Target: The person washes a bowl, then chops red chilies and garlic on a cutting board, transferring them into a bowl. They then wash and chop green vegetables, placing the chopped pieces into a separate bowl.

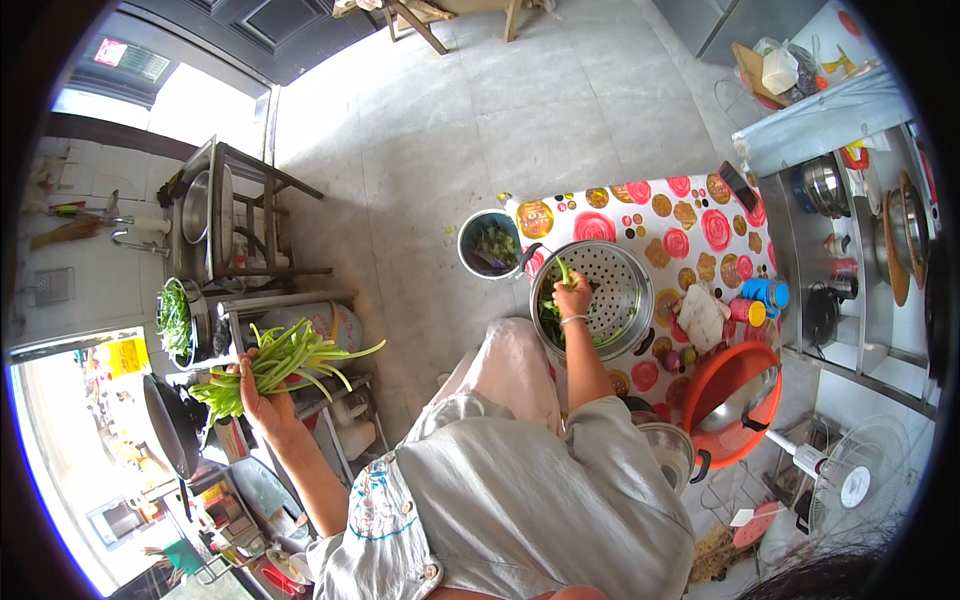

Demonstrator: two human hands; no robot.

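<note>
Many green stalks in left hand

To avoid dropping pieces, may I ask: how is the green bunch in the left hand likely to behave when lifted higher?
The green bunch is probably light, as the left hand alone holds it. Its stems seem moderately stiff, since they jut outward fairly straight. Some might slip loose, because they fan apart, apparently untied.

Your bare left forearm slants outward to your left, the left hand's grip curled closed, while your bare right forearm reaches forward, the right hand's grip also closed.
</note>
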